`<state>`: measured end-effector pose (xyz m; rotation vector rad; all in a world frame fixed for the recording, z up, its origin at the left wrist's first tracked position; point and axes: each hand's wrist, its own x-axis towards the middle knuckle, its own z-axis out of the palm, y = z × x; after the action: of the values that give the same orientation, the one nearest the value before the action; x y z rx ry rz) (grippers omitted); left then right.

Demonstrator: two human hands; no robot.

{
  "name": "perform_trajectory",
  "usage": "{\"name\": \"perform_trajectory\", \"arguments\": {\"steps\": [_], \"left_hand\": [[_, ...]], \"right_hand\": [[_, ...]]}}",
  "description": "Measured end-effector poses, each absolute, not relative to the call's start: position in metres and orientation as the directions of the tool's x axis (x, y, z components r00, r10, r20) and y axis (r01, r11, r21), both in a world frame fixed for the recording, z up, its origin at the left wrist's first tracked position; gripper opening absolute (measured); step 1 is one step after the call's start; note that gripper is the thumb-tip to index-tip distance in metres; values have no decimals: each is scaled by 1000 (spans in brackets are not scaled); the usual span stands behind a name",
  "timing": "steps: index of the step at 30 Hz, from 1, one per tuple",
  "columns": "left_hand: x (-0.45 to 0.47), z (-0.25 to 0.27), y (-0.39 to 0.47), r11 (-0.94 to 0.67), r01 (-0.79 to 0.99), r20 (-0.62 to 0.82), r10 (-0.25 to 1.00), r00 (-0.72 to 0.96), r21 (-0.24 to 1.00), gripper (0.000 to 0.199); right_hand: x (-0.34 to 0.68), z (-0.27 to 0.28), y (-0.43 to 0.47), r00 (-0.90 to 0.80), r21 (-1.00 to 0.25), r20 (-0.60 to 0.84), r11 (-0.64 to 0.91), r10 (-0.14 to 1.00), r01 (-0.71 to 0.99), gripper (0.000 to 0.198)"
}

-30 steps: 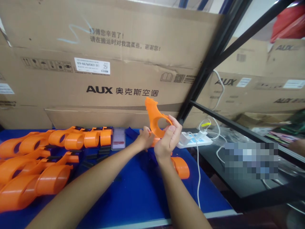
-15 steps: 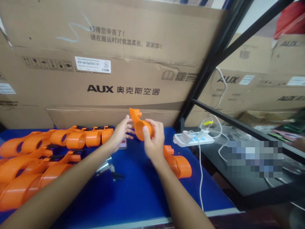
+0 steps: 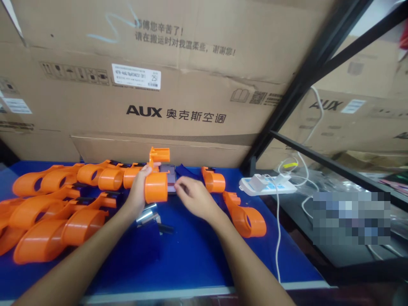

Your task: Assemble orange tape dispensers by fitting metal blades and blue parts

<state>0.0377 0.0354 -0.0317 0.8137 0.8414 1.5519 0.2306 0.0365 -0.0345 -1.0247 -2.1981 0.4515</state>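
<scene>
My left hand [image 3: 139, 189] is closed around an orange plastic ring-shaped part [image 3: 156, 188], held above the blue table with its ribbed clip end upward. Just to the right is my right hand [image 3: 194, 197], its fingers curled together near the lower edge of a phone [image 3: 168, 174]; anything between them is hidden. A shiny silver piece [image 3: 147, 214] with a dark strip lies below the held part. To the right sit two more orange parts, one farther back [image 3: 214, 182] and one nearer [image 3: 251, 222].
Several similar orange parts [image 3: 41, 242] with dark ends lie in rows on the left of the blue table [image 3: 191, 263]. A white power strip [image 3: 267, 185] with cables stands at the right, beside a black metal frame [image 3: 293, 85]. A large cardboard box [image 3: 178, 85] walls off the back.
The orange part has passed from my right hand to my left and moved left, turning so the ring faces me. My right hand has curled and dropped slightly. The view has shifted.
</scene>
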Motion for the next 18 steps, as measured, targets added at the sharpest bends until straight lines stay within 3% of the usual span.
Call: {"name": "perform_trajectory", "arguments": {"steps": [4, 8, 11, 15, 18], "left_hand": [[32, -34, 34, -176, -579, 84, 980, -181, 797, 51], [28, -30, 36, -252, -593, 131, 962, -239, 765, 52], [26, -26, 37, -279, -595, 141, 953, -268, 754, 51], [22, -20, 38, -286, -610, 124, 948, -293, 739, 46], [20, -19, 39, -287, -605, 119, 945, -303, 742, 47]], "right_hand": [[216, -43, 28, -740, -468, 253, 748, 624, 471, 15], [206, -37, 15, -800, -501, 321, 808, 507, 311, 31], [201, -29, 1, -839, -478, 350, 850, 417, 222, 56], [185, -33, -21, -931, -320, 236, 927, 280, 198, 82], [172, -41, -32, -954, -198, 160, 955, 254, 221, 78]]}}
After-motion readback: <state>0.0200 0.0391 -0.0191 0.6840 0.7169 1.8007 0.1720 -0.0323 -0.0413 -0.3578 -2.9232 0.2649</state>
